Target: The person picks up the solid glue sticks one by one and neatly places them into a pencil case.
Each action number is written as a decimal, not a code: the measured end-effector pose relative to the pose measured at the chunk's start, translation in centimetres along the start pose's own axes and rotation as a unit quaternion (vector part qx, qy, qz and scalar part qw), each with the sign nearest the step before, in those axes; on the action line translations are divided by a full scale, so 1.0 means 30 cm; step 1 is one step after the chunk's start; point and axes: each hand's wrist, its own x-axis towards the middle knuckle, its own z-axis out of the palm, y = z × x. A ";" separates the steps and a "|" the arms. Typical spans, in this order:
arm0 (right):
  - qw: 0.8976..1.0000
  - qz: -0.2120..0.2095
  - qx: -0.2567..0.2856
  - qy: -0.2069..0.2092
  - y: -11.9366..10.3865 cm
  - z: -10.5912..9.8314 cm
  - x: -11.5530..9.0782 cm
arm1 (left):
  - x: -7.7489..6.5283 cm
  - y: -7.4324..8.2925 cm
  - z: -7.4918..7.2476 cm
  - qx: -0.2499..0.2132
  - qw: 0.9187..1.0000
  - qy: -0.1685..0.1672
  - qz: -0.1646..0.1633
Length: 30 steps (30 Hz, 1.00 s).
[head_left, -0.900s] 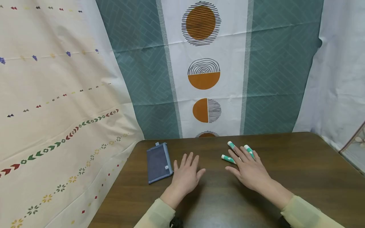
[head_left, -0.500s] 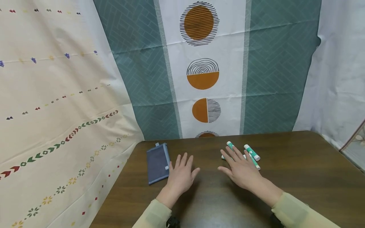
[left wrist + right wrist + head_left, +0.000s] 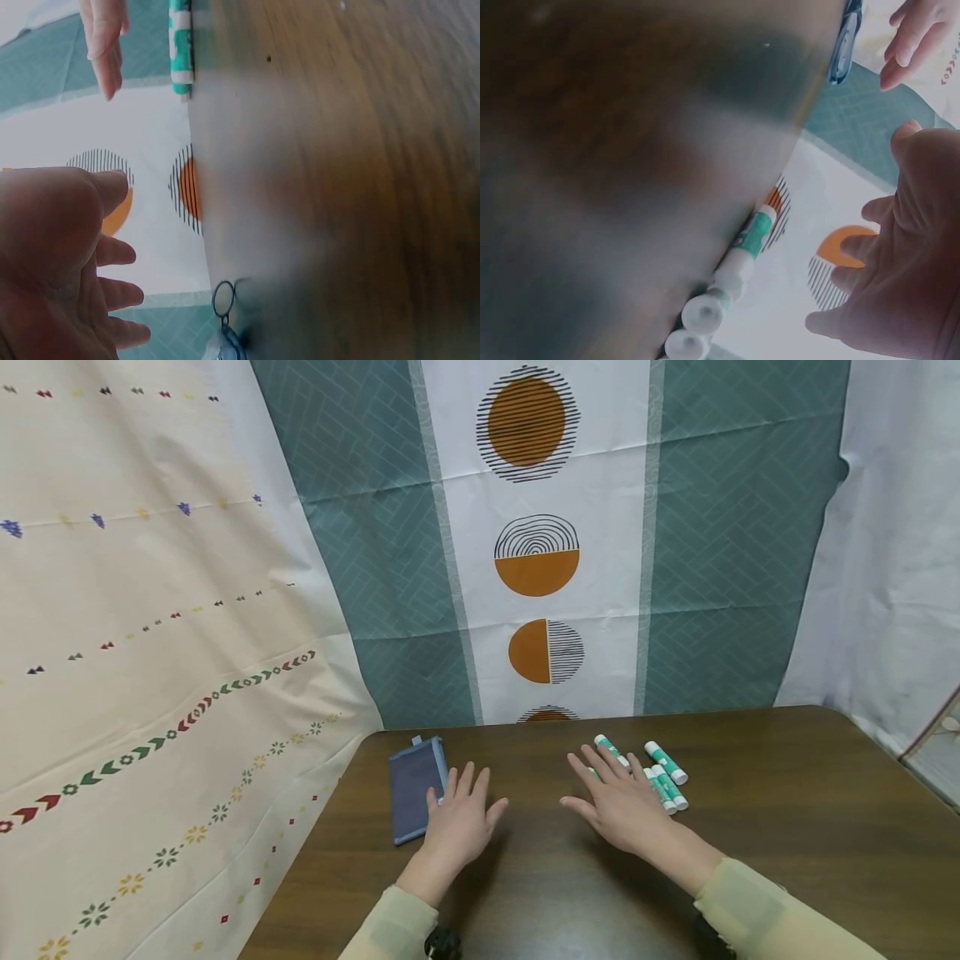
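Observation:
My left hand hovers with straight, spread fingers over the table, its fingertips overlapping the right edge of a dark blue zip pouch in the head view. The pouch's end with a ring shows low in the left wrist view. My right hand, fingers likewise spread, is above the table and partly covers several green-and-white tubes that look like glue sticks. In the right wrist view these tubes lie on the tabletop, apart from the hand. Neither hand holds anything.
The brown wooden table has rounded far corners. Behind it hangs a teal and white cloth with orange circles. A cream patterned cloth drapes along the left side, and white fabric hangs at the right.
Both hands have drifted left and slightly nearer to me, still spread. More of the tubes show beside my right hand, while my left now overlaps the pouch's edge. Pouch and tubes stay put.

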 end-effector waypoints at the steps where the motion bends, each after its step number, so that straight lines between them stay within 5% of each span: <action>1: 1.000 0.000 0.002 -0.003 -0.005 0.001 0.004 | -0.001 -0.006 -0.002 0.000 1.000 0.001 -0.003; 19: 0.999 -0.010 0.021 -0.032 -0.075 0.059 0.079 | -0.013 -0.126 -0.025 -0.010 0.998 0.007 -0.065; 30: 0.995 -0.006 0.028 -0.091 -0.129 0.070 0.110 | -0.010 -0.184 -0.008 -0.008 0.995 0.010 -0.095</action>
